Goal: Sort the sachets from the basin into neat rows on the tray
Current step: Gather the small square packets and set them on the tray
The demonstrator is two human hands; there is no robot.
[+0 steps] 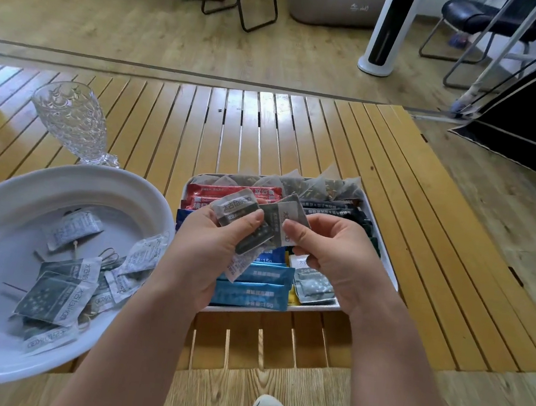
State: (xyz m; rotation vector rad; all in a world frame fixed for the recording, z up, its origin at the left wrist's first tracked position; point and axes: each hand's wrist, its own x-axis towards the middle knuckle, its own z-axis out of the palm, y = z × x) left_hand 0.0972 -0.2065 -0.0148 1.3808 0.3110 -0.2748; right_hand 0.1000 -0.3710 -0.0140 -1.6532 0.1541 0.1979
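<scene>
Now we pinch grey sachets (250, 231) in left hand (202, 255) and right hand (330, 260) — tray (385, 249) beneath our grip, basin (72, 177) to its left.

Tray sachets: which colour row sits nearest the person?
The light blue sachets, at the near edge of the tray. The red ones lie toward the far end, the black ones far right.

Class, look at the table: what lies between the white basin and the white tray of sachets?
In the head view, only the left forearm crosses above that gap between white basin and white tray; beneath it, bare wooden slats.
</scene>
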